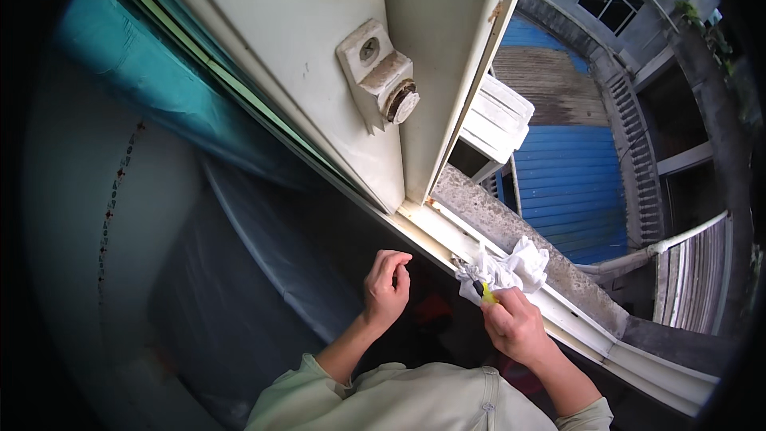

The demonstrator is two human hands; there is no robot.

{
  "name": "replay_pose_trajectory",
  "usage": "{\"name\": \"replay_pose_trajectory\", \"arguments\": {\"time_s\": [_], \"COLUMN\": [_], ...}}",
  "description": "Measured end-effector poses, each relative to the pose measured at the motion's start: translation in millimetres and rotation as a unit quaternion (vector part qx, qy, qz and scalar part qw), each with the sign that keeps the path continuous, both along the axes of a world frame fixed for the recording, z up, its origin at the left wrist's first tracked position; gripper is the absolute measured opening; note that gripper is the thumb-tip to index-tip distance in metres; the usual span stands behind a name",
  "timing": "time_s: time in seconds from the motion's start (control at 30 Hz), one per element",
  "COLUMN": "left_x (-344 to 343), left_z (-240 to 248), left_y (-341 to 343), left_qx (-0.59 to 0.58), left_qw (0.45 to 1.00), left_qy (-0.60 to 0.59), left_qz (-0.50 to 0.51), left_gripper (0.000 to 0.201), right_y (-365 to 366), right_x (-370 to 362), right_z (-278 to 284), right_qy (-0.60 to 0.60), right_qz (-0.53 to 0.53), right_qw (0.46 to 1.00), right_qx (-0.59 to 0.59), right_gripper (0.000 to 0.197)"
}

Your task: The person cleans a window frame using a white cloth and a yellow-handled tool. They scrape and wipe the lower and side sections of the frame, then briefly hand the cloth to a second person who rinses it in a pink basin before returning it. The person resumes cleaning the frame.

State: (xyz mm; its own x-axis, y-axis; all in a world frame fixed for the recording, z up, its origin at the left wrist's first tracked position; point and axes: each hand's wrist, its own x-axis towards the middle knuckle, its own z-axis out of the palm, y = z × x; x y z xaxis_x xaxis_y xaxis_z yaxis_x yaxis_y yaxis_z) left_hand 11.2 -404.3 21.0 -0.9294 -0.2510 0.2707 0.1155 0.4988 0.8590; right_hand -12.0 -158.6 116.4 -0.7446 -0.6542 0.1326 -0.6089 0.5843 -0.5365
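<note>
My right hand [515,327] is closed around a small tool with a yellow-green and black handle [483,290]. The tool's tip meets a crumpled white tissue [519,267] lying on the window track [574,319], and the tissue partly hides it, so its kind is unclear. To the left, my left hand [388,287] hovers just inside the sill with its fingers curled in. Nothing shows in it, and it is apart from the tissue and the frame.
A white window frame [319,40] rises ahead, with a screwed-on bracket [379,76] on it. Teal curtain fabric [136,56] hangs at the left, above a dark grey sheet [231,271]. Outside are a concrete ledge [499,211], a white box-shaped unit [499,116] and blue roofing [566,191].
</note>
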Motion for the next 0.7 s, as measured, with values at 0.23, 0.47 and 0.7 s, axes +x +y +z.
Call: {"name": "replay_pose_trajectory", "arguments": {"time_s": [0.23, 0.47, 0.7], "left_x": [8, 1, 11], "left_z": [7, 18, 25], "left_y": [-7, -8, -4], "left_qx": [-0.001, -0.036, -0.045], "left_qw": [1.0, 0.998, 0.997], "left_qy": [0.025, 0.056, 0.07], "left_qz": [0.011, -0.008, -0.001], "left_gripper": [0.023, 0.025, 0.026], "right_y": [41, -61, -40], "right_x": [23, -43, -4], "right_z": [2, -48, -37], "right_qy": [0.032, 0.103, 0.09], "right_qz": [-0.039, 0.113, 0.046], "right_qw": [0.997, 0.987, 0.995], "right_qx": [-0.059, -0.058, -0.017], "right_gripper": [0.023, 0.022, 0.019]}}
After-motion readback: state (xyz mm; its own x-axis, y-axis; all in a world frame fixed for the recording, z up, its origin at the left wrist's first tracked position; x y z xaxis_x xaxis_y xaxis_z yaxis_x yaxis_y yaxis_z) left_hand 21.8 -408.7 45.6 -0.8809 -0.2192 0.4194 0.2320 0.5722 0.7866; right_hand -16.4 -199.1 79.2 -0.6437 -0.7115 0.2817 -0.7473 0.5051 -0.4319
